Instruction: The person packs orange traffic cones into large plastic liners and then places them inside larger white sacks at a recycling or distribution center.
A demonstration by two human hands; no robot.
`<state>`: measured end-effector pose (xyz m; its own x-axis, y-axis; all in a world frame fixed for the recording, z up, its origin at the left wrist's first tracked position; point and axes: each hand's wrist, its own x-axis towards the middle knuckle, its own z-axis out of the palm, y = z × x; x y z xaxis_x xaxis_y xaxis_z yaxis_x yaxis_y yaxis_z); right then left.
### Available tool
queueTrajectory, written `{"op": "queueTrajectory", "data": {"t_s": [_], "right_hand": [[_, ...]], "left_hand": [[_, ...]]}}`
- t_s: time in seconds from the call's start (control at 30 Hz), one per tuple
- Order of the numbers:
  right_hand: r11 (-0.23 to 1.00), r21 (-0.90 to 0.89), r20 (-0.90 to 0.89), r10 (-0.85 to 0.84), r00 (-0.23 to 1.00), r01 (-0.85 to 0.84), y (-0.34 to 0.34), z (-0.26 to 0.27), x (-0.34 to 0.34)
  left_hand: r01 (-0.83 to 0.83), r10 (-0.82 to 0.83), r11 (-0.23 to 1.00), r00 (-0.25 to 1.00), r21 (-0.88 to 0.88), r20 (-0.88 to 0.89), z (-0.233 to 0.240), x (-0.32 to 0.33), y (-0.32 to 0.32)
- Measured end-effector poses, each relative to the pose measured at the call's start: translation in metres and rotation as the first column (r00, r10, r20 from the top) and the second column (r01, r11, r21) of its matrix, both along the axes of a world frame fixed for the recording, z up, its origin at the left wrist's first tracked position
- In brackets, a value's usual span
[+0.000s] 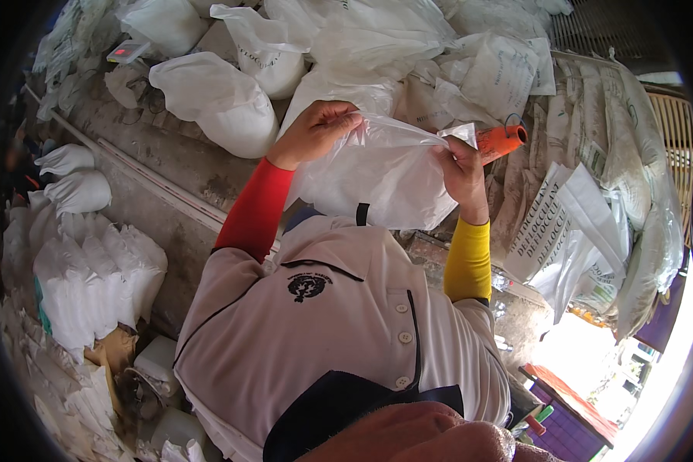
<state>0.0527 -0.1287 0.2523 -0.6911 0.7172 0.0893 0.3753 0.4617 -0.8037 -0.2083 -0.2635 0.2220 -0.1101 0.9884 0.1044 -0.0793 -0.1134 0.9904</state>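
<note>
My left hand (321,130), below a red sleeve, pinches the upper edge of a translucent plastic bag (381,185) between thumb and fingers. On the other side my right hand (463,173), below a yellow sleeve, grips the same edge, so the film is stretched between both hands. The bag's body hangs in front of my chest. Beyond my left hand stands a filled white sack (231,115) with its mouth gathered loosely, and behind it another filled printed sack (268,63). An orange traffic cone (499,143) lies tilted just beyond my right hand.
Stacked filled sacks (623,138) and printed white bags (537,231) lie on the right. A small device with a red display (128,52) is at the upper left. Pale pipes (161,187) run along the floor. More white sacks (98,271) are piled at the left.
</note>
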Motion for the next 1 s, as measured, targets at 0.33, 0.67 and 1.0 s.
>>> {"op": "queueTrajectory", "data": {"t_s": [0.33, 0.67, 1.0], "right_hand": [[0.921, 0.363, -0.1, 0.191, 0.976, -0.143, -0.032, 0.023, -0.043], [0.961, 0.218, -0.197, 0.215, 0.957, -0.171, -0.027, 0.021, -0.049], [0.941, 0.336, -0.278, 0.137, 0.951, -0.038, -0.029, 0.008, -0.057]], "left_hand": [[0.061, -0.056, 0.992, 0.997, -0.106, 0.052, 0.003, 0.019, 0.0], [0.079, -0.017, 0.99, 0.888, -0.116, 0.459, -0.013, 0.016, -0.005], [0.054, 0.016, 0.988, 0.9, -0.148, 0.436, -0.014, 0.014, -0.006]]}}
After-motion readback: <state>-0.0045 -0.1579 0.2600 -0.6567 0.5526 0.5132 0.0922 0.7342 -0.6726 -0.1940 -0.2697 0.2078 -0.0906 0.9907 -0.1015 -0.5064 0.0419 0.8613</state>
